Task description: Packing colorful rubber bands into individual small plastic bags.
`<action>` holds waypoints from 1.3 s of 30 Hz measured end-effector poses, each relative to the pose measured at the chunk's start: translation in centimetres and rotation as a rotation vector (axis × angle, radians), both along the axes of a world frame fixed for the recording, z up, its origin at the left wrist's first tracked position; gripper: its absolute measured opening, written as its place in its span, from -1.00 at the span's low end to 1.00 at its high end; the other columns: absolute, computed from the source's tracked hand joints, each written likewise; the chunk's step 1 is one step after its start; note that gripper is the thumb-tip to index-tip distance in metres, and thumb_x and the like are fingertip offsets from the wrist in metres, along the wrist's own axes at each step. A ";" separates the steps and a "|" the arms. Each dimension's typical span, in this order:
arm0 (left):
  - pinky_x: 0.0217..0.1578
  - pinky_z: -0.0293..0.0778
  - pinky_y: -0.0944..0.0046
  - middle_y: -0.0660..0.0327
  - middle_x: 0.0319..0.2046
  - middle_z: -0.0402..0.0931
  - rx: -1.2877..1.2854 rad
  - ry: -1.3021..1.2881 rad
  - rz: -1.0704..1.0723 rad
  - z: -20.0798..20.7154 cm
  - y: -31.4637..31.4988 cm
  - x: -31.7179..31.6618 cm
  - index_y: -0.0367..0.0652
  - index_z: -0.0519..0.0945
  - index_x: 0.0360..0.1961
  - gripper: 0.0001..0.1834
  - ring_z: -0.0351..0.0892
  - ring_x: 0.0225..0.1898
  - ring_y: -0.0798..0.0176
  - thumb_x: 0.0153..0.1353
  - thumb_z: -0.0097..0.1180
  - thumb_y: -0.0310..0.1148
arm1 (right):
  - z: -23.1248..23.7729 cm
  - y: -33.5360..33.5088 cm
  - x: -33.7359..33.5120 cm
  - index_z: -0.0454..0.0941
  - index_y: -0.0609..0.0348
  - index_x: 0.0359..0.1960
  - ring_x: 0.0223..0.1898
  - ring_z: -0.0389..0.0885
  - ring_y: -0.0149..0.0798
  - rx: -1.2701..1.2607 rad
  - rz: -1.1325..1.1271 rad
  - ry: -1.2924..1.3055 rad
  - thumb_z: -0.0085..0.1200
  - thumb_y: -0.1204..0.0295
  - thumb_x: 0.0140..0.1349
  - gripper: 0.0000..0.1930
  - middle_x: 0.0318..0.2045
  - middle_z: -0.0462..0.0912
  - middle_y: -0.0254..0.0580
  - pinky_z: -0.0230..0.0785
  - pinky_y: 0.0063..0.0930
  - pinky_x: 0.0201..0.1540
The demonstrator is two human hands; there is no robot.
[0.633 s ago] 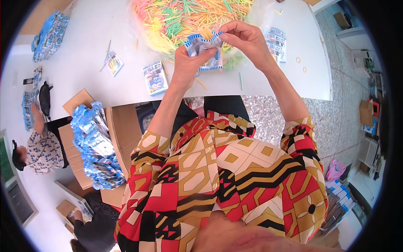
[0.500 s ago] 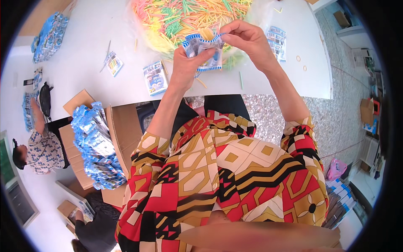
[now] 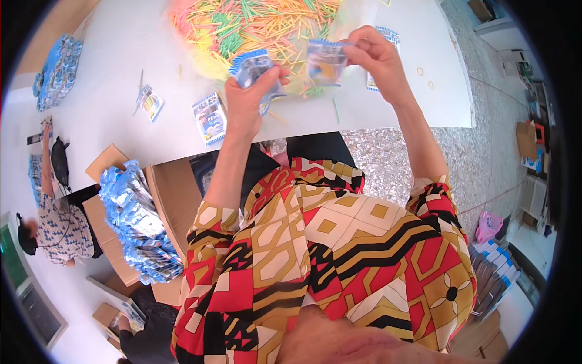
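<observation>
My left hand [image 3: 247, 100] is closed around a few blue-and-white plastic packets [image 3: 250, 65], its thumb lying across them. My right hand [image 3: 381, 59] pinches the upper corner of a single small packet [image 3: 326, 63], blurred by motion, with something yellowish in it. The two hands are apart, both above the near side of a heap of coloured sticks [image 3: 254, 27] in pink, orange, yellow and green. On the white table [image 3: 418, 106], a stack of flat packets [image 3: 210, 120] lies left of my left hand. Other packets [image 3: 388, 37] lie partly hidden behind my right hand.
Left on the table are a packet of coloured sticks [image 3: 150, 104] and a pile of bundled packets [image 3: 59, 73]. Two rubber bands [image 3: 420, 71] lie at right. An open carton [image 3: 173, 188] holds many blue packets [image 3: 136, 212]. Two people [image 3: 65, 227] are at the left.
The packet in my right hand has come away from those in my left hand, and a gap separates the hands. The whole view has shifted slightly.
</observation>
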State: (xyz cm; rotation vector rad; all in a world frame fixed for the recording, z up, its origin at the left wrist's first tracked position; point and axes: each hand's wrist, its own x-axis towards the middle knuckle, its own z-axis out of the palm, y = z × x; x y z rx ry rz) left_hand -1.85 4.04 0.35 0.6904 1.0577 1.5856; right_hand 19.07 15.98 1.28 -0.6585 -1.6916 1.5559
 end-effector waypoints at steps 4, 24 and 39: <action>-0.32 0.52 0.33 0.13 -0.39 0.59 -0.087 -0.047 0.048 -0.5 -0.4 -0.6 -0.29 0.55 -0.24 -0.81 0.59 -0.38 0.29 0.11 0.13 -0.47 | -2.2 1.9 4.1 0.41 0.08 -0.32 -0.38 0.47 -0.61 -0.037 -0.169 -0.042 -0.03 0.47 0.24 -0.98 -0.47 0.58 -0.40 0.34 -0.67 -0.27; -0.37 0.53 0.35 0.07 -0.41 0.60 -0.091 -0.018 0.053 0.5 -1.5 1.0 -0.35 0.55 -0.29 -0.79 0.60 -0.43 0.31 0.02 0.22 -0.49 | -2.9 1.0 3.5 0.47 0.12 -0.15 -0.45 0.41 -0.57 0.524 -0.524 -0.466 0.09 0.43 0.14 -0.77 -0.48 0.49 -0.40 0.28 -0.70 -0.46; -0.34 0.48 0.43 0.26 -0.38 0.58 -0.104 -0.031 -0.001 1.9 -3.5 0.0 -0.28 0.57 -0.28 -0.76 0.54 -0.39 0.47 0.02 0.26 -0.42 | 3.9 -3.5 -6.7 0.53 0.27 -0.43 -0.57 0.38 -0.52 0.494 0.190 -0.384 0.14 0.46 0.09 -0.88 -0.62 0.48 -0.33 0.24 -0.61 -0.49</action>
